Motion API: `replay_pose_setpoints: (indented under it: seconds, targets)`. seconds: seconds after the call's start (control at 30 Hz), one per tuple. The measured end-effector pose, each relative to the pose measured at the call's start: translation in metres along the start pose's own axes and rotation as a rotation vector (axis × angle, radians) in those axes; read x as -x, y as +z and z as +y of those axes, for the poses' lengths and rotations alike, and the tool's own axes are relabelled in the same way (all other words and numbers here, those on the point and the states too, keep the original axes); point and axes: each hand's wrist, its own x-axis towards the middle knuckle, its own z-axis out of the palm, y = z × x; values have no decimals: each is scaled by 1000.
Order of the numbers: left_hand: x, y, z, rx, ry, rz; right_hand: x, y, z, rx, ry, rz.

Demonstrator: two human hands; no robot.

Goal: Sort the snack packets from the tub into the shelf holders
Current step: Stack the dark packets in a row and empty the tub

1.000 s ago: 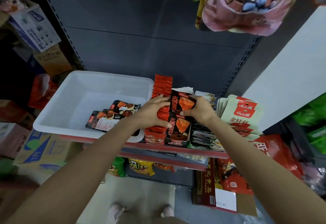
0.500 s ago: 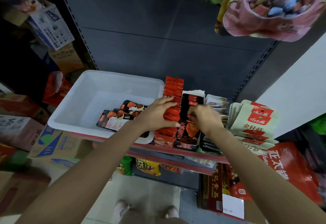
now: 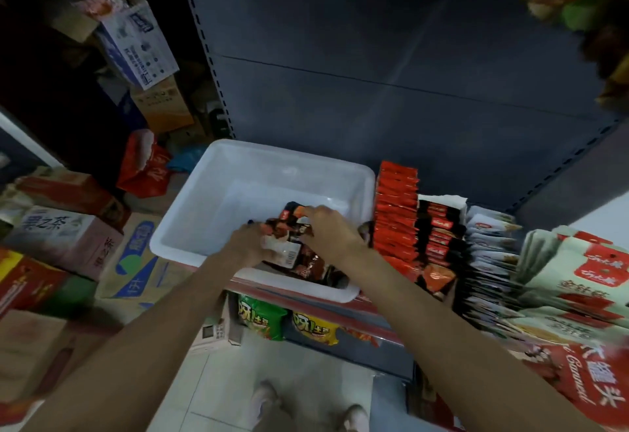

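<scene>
Both hands moved from holders into tub (image 3: pixel 190 227), gripping packets (image 3: pixel 299 258).

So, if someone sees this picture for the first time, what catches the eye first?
Probably the white tub on the shelf, with both hands inside it: the left hand and the right hand grip dark snack packets there. Next, to the right of the tub, the bright row of red packets stands on edge, with black-and-red packets beside it.
</scene>
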Motion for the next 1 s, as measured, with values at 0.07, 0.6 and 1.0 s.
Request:
replay_pose_setpoints:
  seconds: [0.07,0.6,1.0]
  targets:
    - [-14,1,-15,-97,-40,-41,-17,23,-4,29,33,-123]
    - [-32,-26,-36,480,-146,161,-47,71,-17,122,180,-112]
    - [37,-79,49,1158,351,80,-8,0,-25,-196,64,374]
